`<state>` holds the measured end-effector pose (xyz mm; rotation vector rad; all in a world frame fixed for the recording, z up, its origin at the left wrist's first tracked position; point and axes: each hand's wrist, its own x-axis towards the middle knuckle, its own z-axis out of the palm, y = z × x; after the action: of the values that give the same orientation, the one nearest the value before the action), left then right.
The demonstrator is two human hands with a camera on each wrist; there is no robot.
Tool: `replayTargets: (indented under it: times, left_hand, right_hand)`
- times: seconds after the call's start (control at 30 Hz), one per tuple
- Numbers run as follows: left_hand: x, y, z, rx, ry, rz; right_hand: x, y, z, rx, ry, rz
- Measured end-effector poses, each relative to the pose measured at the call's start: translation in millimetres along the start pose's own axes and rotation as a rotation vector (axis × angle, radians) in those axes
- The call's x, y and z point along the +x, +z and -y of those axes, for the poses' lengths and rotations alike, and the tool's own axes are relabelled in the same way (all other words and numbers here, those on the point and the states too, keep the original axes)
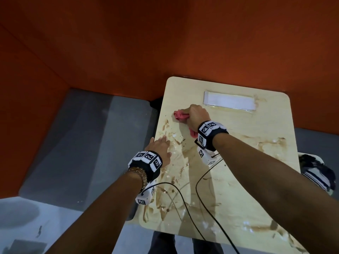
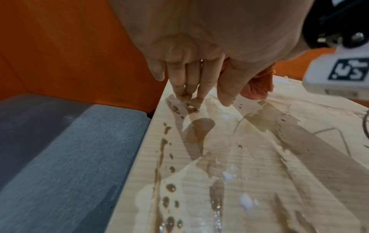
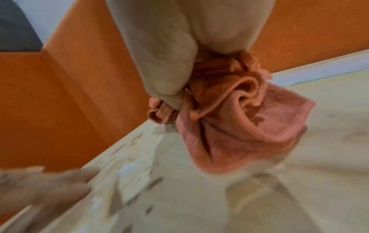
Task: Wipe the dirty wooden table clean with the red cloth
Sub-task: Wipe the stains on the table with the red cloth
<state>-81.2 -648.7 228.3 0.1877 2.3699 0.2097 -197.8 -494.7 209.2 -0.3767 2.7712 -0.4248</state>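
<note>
The pale wooden table [image 1: 238,180] is smeared with brown liquid and white specks over its left and near parts [image 2: 199,141]. My right hand [image 1: 196,114] grips the bunched red cloth [image 1: 180,116] against the tabletop near the far left; in the right wrist view the cloth [image 3: 235,126] hangs crumpled under the curled fingers [image 3: 165,75]. My left hand [image 1: 159,145] lies flat with straight fingers on the table's left edge, its fingertips [image 2: 187,94] touching a wet brown smear.
A white rectangular strip [image 1: 229,102] lies at the table's far side. Two black cables [image 1: 201,180] trail from the wrist units across the tabletop. Orange walls [image 1: 110,43] enclose the corner; grey floor [image 1: 82,143] lies left. A dark bundle [image 1: 315,171] sits at the right.
</note>
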Motion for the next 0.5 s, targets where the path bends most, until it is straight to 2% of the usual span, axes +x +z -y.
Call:
replayTargets:
  times: [0.1, 0.23, 0.33, 0.4, 0.5]
  left_hand:
    - [1, 0, 2, -0.003, 0.004, -0.003]
    - [1, 0, 4, 0.012, 0.018, -0.013]
    - [3, 0, 7, 0.003, 0.017, 0.005]
    - [8, 3, 9, 0.016, 0.031, 0.012]
    - [11, 6, 12, 0.016, 0.036, 0.024]
  right_hand:
    - [-12, 16, 8, -0.043, -0.013, -0.011]
    - [-28, 16, 13, 0.014, -0.127, 0.117]
    - [-13, 4, 4, 0.158, 0.016, 0.035]
    - [-3, -4, 1, 0.160, 0.109, -0.048]
    - [4, -1, 4, 0.122, 0.160, -0.066]
